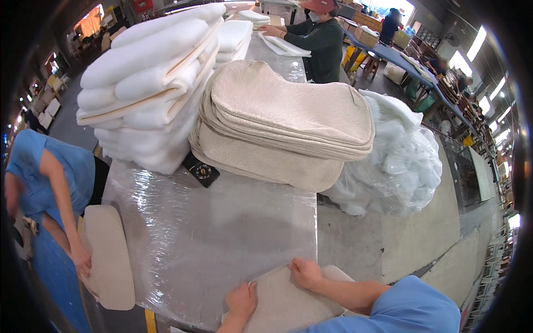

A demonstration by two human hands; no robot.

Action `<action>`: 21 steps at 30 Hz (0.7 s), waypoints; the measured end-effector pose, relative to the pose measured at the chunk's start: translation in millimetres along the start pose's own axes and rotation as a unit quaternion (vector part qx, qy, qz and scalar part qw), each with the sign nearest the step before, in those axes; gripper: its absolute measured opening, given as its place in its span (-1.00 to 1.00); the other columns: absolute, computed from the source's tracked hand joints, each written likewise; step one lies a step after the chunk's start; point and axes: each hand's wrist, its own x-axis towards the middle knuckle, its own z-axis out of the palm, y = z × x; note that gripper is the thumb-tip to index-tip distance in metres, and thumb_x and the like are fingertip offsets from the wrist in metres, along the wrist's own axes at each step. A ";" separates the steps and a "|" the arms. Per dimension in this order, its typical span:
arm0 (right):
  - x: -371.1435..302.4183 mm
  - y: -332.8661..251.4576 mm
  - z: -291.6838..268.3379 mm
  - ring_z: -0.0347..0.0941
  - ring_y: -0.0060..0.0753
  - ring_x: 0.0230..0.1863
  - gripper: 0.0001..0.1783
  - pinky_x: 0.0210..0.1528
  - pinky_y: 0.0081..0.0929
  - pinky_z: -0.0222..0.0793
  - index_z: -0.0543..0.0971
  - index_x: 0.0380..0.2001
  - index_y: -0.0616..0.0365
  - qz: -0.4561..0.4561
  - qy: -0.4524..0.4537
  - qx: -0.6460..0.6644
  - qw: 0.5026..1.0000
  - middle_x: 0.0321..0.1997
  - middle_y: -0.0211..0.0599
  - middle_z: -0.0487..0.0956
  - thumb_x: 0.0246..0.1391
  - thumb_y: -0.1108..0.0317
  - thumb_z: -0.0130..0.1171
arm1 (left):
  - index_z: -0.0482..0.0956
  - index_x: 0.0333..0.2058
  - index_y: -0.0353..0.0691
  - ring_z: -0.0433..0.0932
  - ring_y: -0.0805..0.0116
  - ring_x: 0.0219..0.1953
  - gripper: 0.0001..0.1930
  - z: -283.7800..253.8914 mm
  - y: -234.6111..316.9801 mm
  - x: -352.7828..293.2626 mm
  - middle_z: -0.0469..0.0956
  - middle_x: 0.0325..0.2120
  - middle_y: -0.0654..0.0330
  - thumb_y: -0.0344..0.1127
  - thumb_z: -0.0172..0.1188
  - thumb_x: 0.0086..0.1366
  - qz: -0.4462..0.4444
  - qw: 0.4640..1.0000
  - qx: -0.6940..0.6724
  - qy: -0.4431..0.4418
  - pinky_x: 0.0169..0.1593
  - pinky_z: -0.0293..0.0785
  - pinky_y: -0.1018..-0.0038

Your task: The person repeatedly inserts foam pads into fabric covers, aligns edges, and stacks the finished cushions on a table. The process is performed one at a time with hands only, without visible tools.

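Observation:
A beige fabric cushion cover point(277, 297) lies at the near edge of the plastic-wrapped table, partly off it on the right. My left hand point(242, 299) grips its left edge with curled fingers. At the cover's far corner, my right hand point(306, 273) pinches the fabric between thumb and fingers. Farther up the table rests a tall pile of matching beige covers point(288, 116), stacked flat and slightly askew. What is inside the cover between my hands cannot be seen.
White folded padding point(150, 72) is piled high at the far left, with a dark tape-like device point(201, 171) beside it. A clear plastic bag of white filling point(394, 161) bulges off the right side. On the left a co-worker's hand point(81, 261) holds a beige cushion point(110, 258); another person point(322, 41) works at the far end.

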 end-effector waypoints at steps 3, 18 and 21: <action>2.8 3.8 4.2 0.58 0.27 -0.18 -0.69 -0.13 0.11 0.44 0.59 -0.22 0.12 0.007 -0.009 -0.017 1.000 -0.31 0.04 0.66 0.36 0.09 0.09 | 0.62 -0.31 -0.23 0.66 -0.22 -0.34 -0.47 6.2 -2.8 -4.8 0.67 -0.41 -0.13 0.13 -0.08 0.53 -0.002 1.000 -0.014 0.010 -0.22 0.53 -0.07; 14.3 22.6 -39.6 0.60 0.15 -0.04 -0.74 -0.01 -0.03 0.51 0.66 -0.16 0.09 -0.089 -0.115 -0.101 0.984 -0.14 0.00 0.69 0.22 0.19 0.16 | 0.65 -0.19 -0.24 0.64 -0.22 -0.16 -0.41 -36.7 -12.6 -7.4 0.69 -0.28 -0.11 0.24 -0.03 0.48 0.041 0.990 0.085 -0.105 -0.09 0.52 -0.01; 6.8 22.6 -34.6 0.60 0.17 -0.04 -0.76 -0.01 0.01 0.51 0.67 -0.17 0.07 -0.096 -0.043 -0.059 0.993 -0.14 -0.01 0.69 0.21 0.23 0.13 | 0.64 -0.23 -0.24 0.64 -0.22 -0.19 -0.42 -22.6 -12.7 -8.8 0.68 -0.30 -0.12 0.22 -0.05 0.50 0.017 0.997 0.057 -0.054 -0.11 0.51 -0.04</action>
